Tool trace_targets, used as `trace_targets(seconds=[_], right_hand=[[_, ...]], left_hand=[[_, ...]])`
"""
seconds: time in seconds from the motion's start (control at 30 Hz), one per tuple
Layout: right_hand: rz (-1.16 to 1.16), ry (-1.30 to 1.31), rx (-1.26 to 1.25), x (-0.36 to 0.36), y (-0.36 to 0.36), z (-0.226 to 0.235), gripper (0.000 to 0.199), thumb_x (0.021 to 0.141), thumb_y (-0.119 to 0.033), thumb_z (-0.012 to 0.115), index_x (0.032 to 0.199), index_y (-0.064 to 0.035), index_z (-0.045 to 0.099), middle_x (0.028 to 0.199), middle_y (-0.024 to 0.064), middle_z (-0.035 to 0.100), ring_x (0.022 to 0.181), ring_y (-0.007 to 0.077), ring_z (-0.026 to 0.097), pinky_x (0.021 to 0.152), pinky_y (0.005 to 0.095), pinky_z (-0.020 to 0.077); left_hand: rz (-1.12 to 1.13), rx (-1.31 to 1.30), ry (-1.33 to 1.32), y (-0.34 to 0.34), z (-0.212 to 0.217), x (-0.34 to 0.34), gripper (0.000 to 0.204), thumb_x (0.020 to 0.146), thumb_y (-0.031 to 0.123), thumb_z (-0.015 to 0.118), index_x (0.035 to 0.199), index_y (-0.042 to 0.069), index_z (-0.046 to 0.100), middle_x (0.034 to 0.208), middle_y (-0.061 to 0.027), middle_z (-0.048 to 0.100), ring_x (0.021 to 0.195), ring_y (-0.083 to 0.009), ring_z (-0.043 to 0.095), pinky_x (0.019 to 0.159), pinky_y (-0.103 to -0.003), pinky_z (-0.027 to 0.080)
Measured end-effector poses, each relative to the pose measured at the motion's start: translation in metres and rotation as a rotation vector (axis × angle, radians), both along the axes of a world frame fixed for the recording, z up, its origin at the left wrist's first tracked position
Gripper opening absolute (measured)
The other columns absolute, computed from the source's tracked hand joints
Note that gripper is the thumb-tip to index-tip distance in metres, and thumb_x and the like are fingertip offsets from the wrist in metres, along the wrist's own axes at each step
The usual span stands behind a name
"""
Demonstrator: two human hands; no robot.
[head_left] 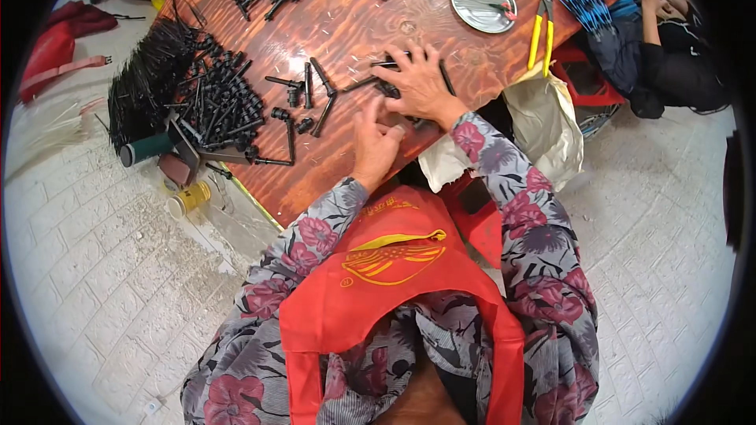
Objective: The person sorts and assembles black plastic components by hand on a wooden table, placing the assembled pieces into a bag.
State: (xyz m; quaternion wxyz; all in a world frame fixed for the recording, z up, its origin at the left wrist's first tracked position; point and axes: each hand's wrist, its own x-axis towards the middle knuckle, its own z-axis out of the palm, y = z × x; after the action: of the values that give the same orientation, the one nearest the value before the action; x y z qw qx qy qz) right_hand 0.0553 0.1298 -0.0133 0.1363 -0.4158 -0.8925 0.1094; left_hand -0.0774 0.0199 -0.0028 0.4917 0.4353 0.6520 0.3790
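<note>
**Hands at rest among black parts on a wooden bench**

The right hand (417, 83) lies palm down on the wooden table (346, 24), fingers spread wide over several loose black rods (378, 79). The fingertips touch or cover some of them; no rod is seen gripped. The left hand (374, 145) sits just beside it, nearer the table edge, with the fingers curled in. Whether it holds anything cannot be told, as the palm side is hidden.

The rods under the right hand are thin, straight and matt black. The clearest one has its long axis running roughly left to right across the view, tilted slightly, one end emerging from beneath the fingers toward the person's left. A second short length shows past the fingers on the far right side, angled more steeply.

To the left of the hands lie further black pieces: an L-shaped bar (324, 98) with a short arm, small stubby caps (304, 123), and a dense heap of parts (216, 106). Beyond that heap, a thick bundle of black sticks (146, 83) overhangs the table edge.

At the far side stand a round metal dish (482, 1) and yellow-handled pliers (540, 31), well apart from the hands. Another person (661, 47) sits at the upper right.
</note>
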Motion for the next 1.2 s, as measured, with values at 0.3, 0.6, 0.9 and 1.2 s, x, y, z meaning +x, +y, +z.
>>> trace_targets(seconds=[0.3,0.6,0.9,1.2], right_hand=[[-0.073,0.033,0.051,0.135,-0.042,0.011,0.052,0.070,-0.035,0.068,0.121,-0.0233,0.062,0.138,0.0058,0.047,0.123,0.0328,0.043,0.099,0.0489,0.0325],[-0.273,-0.015,-0.069,0.166,-0.078,0.003,0.053,0.066,-0.024,0.073,0.117,-0.0149,0.062,0.126,0.0122,0.053,0.113,0.0350,0.048,0.093,0.0510,0.0383],[0.079,0.107,-0.201,-0.070,-0.017,0.028,0.083,0.066,-0.046,0.078,0.140,-0.0243,0.047,0.140,0.0180,0.038,0.123,0.0421,0.038,0.097,0.0617,0.0311],[0.210,0.051,-0.014,-0.200,-0.028,0.008,0.067,0.064,-0.048,0.077,0.125,-0.0287,0.058,0.139,0.0199,0.040,0.126,0.0498,0.034,0.097,0.0642,0.0274]], left_hand=[[-0.352,0.061,0.012,-0.015,0.007,0.083,0.052,0.075,0.001,0.067,0.125,0.003,0.054,0.110,-0.0147,0.058,0.089,-0.0236,0.064,0.078,-0.033,0.053],[-0.240,-0.079,-0.022,-0.041,0.013,-0.004,0.038,0.074,0.004,0.069,0.112,0.003,0.064,0.098,-0.0124,0.063,0.078,-0.0215,0.063,0.073,-0.033,0.052],[0.465,-0.144,0.466,-0.098,0.031,-0.123,0.045,0.075,0.007,0.067,0.120,0.005,0.061,0.105,-0.0126,0.055,0.086,-0.0191,0.057,0.079,-0.032,0.050],[0.541,-0.100,0.811,-0.083,0.000,-0.157,0.049,0.074,0.011,0.069,0.121,0.007,0.059,0.103,-0.0159,0.048,0.088,-0.0261,0.055,0.079,-0.035,0.048]])
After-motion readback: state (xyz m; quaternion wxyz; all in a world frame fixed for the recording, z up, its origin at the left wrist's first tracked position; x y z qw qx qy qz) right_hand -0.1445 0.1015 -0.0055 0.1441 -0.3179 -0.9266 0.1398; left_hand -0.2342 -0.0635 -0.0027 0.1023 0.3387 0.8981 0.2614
